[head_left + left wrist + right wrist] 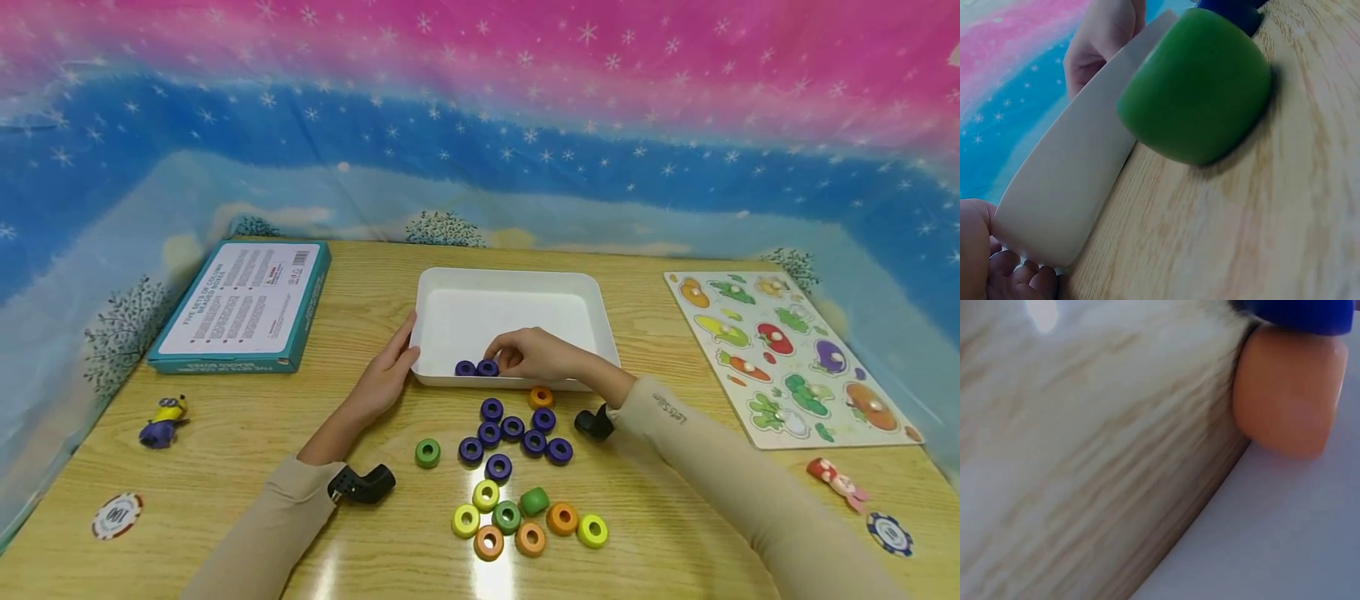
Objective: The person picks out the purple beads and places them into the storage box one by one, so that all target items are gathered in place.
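Observation:
A shallow white tray (517,317) lies on the table. My left hand (386,379) holds it at the left side near the front corner; in the left wrist view, the thumb meets the wall and curled fingertips sit low at the corner. Reaching over the front wall, my right hand (536,352) pinches a purple ring bead (487,367) inside the tray. Another purple bead (465,367) sits just left of it. Outside the front wall lie an orange bead (541,397), several more purple beads (512,428) and a green bead (427,452).
Nearer the front are yellow, green and orange beads (531,538). A teal box (238,304) lies back left, above a small yellow-and-purple figure (163,422) and a poker chip (117,516). On the right are a vegetable puzzle board (791,358), a red-and-pink figure (838,483) and another chip (890,534).

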`<state>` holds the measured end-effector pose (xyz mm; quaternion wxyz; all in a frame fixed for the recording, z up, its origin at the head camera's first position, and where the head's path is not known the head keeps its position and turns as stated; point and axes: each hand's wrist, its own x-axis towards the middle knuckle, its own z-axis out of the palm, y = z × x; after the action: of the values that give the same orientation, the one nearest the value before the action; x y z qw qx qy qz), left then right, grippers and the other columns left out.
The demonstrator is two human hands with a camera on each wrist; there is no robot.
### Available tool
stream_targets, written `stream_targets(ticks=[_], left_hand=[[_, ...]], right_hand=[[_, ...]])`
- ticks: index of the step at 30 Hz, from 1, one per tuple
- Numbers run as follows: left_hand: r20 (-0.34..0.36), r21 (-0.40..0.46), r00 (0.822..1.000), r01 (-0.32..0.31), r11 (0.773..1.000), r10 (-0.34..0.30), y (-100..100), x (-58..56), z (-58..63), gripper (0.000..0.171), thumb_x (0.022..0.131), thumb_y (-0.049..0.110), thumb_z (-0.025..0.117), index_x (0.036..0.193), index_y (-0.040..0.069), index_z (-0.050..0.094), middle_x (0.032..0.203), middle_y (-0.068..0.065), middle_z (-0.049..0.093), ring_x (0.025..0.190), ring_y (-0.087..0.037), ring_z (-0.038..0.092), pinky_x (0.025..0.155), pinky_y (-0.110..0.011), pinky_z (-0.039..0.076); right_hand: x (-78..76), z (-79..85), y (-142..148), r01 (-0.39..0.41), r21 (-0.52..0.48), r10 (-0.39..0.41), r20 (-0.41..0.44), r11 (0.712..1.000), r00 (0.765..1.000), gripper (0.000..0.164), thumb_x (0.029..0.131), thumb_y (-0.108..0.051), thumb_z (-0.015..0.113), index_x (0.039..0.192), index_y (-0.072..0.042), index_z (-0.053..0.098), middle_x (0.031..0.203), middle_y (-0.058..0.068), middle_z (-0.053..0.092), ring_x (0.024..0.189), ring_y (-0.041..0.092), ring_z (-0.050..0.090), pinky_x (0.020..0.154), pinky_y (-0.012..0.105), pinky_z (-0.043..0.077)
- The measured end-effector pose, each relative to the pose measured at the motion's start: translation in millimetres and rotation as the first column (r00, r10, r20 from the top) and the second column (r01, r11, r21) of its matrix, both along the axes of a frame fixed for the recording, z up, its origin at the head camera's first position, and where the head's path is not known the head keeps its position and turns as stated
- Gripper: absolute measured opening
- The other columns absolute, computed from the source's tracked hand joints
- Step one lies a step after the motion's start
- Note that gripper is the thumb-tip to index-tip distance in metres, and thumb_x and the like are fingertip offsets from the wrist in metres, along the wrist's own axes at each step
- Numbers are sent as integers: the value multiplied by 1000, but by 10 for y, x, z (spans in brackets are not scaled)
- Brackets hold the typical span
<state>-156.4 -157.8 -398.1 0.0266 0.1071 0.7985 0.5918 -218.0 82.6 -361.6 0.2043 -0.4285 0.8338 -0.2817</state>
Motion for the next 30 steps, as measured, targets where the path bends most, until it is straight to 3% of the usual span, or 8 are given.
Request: stream_targets(ticks=[5, 12, 16, 21, 30], left_hand=[[6, 2, 1000, -5, 1000, 5, 2, 3, -7, 48, 93, 17, 30, 136, 15, 9, 140, 1, 8, 124, -9, 8, 98, -32, 13], [19, 5, 1000, -9, 1000, 9, 4, -2, -6, 47, 93, 18, 29, 136, 17, 10, 139, 4, 8, 123, -6, 8, 98, -30, 12], [16, -6, 1000, -6, 1000, 6, -1, -6, -2, 48, 93, 18, 29, 136, 18, 9, 139, 6, 8, 123, -6, 7, 98, -31, 11], [6, -15, 1000, -6, 1000, 6, -14, -13, 6, 48, 93, 18, 29, 136, 15, 9, 139, 4, 7, 123, -7, 7, 99, -32, 11], [1, -1, 1000, -3, 1000, 3, 5, -4, -1, 48, 93, 17, 29, 136, 14, 9, 140, 0, 7, 123, -7, 7, 98, -32, 11]], right_hand=[[17, 19, -8, 5, 11, -5, -3, 1000, 1000, 23, 80, -6, 56, 102, -4, 56, 78, -2, 57, 71, 7, 54, 65, 20, 44], [88, 172, 206, 86, -30, -87, -46, 996, 995, 27, 78, -13, 59, 103, -4, 56, 75, -5, 56, 67, 7, 53, 63, 22, 43], [201, 295, 395, 95, -74, -102, -94, 993, 990, 27, 79, -19, 58, 103, -6, 56, 75, -6, 55, 66, 7, 52, 61, 24, 43], [398, 398, 609, 90, -101, -96, -55, 991, 994, 29, 81, -25, 56, 104, -9, 56, 78, -7, 55, 68, 7, 52, 61, 24, 44], [707, 214, 869, -2, -48, 2, 11, 999, 1000, 26, 78, -23, 60, 102, -11, 57, 76, -9, 54, 65, 6, 51, 55, 22, 44]])
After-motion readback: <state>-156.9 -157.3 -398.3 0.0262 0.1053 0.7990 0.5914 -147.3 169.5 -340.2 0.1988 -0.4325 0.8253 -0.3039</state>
